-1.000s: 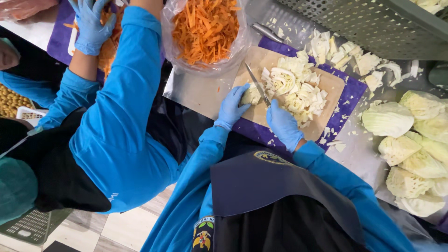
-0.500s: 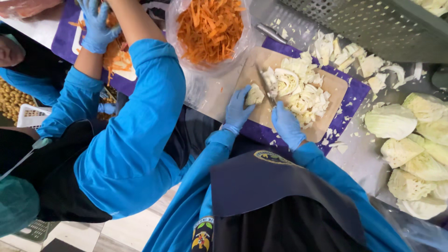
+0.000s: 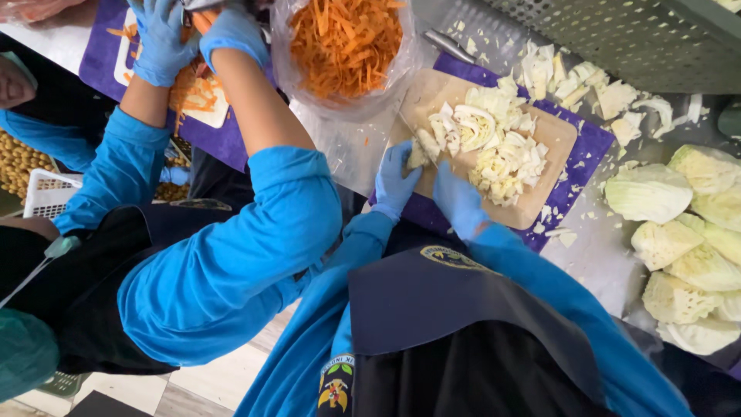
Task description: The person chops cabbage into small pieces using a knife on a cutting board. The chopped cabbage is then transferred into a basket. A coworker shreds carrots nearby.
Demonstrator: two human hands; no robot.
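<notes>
My left hand (image 3: 394, 179), in a blue glove, presses a small piece of cabbage (image 3: 417, 155) onto the wooden cutting board (image 3: 557, 139). Just right of it, my right hand (image 3: 457, 199), also gloved, is shut on a knife (image 3: 411, 130) whose blade lies against that piece. A heap of chopped cabbage (image 3: 502, 150) covers the middle of the board, which rests on a purple mat (image 3: 587, 158).
A plastic bag of shredded carrot (image 3: 343, 38) stands left of the board. A co-worker's gloved hands (image 3: 166, 35) handle carrot over a white board (image 3: 202, 100) at the far left. Cabbage wedges (image 3: 679, 239) lie at the right, a metal mesh rack (image 3: 617, 35) behind.
My hands have stayed on the board, the knife working at the small piece. The co-worker's arms have shifted right and their hands have risen toward the top edge.
</notes>
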